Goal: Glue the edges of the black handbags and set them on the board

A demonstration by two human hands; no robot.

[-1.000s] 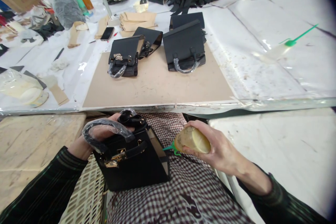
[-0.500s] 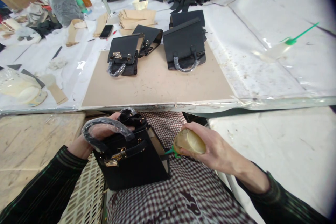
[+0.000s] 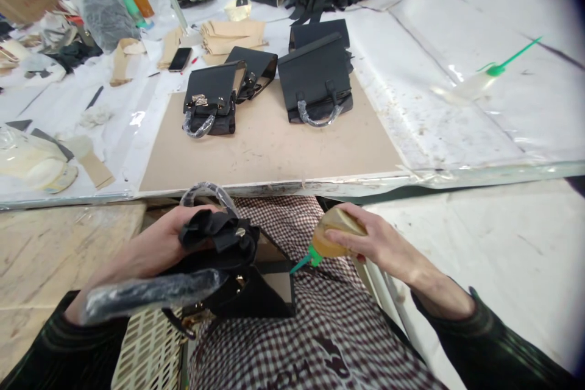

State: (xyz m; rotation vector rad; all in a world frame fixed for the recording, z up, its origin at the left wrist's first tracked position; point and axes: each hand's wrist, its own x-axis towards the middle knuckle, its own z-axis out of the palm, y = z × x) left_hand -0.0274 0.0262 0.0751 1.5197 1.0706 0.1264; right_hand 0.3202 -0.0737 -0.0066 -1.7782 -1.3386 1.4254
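Note:
My left hand (image 3: 158, 237) grips a black handbag (image 3: 256, 298) over my lap, its fingers partly hidden behind the bag's gathered top. Clear plastic film wraps the bag's handles. The bag's open side, with a beige lining, faces right. In my right hand (image 3: 372, 237) is a squeeze bottle (image 3: 336, 231) of amber liquid, closed in by the fingers and thumb. Its green nozzle points down and left, and the tip is at the edge of the bag's open side; whether it touches I cannot tell.
On the table ahead, several black bag pieces (image 3: 315, 82) lie on a brown board (image 3: 269, 158). Another green-nozzled bottle (image 3: 475, 82) lies at the right. A phone (image 3: 180, 59) and a plastic container (image 3: 34, 161) are on the left. A slatted basket (image 3: 148, 347) stands below left.
The handbag has tipped, so its front now faces down and its open side shows more. My right hand has turned the bottle so its nozzle slants down toward the bag's edge.

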